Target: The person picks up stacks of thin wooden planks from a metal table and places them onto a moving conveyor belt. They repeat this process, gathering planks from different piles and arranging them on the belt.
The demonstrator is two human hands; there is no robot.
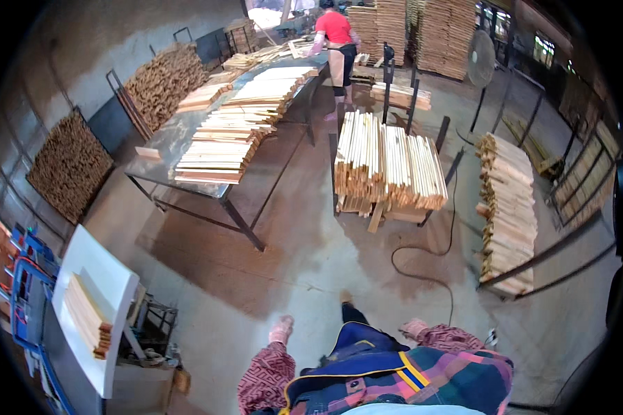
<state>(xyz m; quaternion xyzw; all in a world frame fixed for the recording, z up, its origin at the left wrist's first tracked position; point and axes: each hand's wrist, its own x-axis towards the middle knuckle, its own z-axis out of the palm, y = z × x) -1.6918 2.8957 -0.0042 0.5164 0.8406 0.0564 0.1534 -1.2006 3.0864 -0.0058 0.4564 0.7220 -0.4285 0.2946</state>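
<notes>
While the person stands on the concrete floor [311,280] with one foot forward, both forearms, in patterned sleeves, hang beside the body. The left hand [282,330] is at the side, over the floor; its grip is too small and foreshortened for me to tell whether it is released or clenched. The right hand [413,326] occupies the corresponding position opposite, its grip likewise indeterminate; near it runs a dark cord [393,259], looped on the floor.

Wood is distributed about the room as follows. To the person's left, a bundle of sticks [84,315] lies on a curved white panel [115,277], well apart from the left hand. Ahead and left, a long row of wooden strips [239,128] lies side by side on a metal table [169,142], a short block [147,153] near its corner. Ahead and slightly right, a stack of pale strips [394,162] stands between dark metal posts. Farther right, a tall pile [509,214] stands beside a metal frame. At the table's far end, a co-worker in a red top [333,28] stands with an arm extended over it. A round fan [481,59] stands at the right rear.
</notes>
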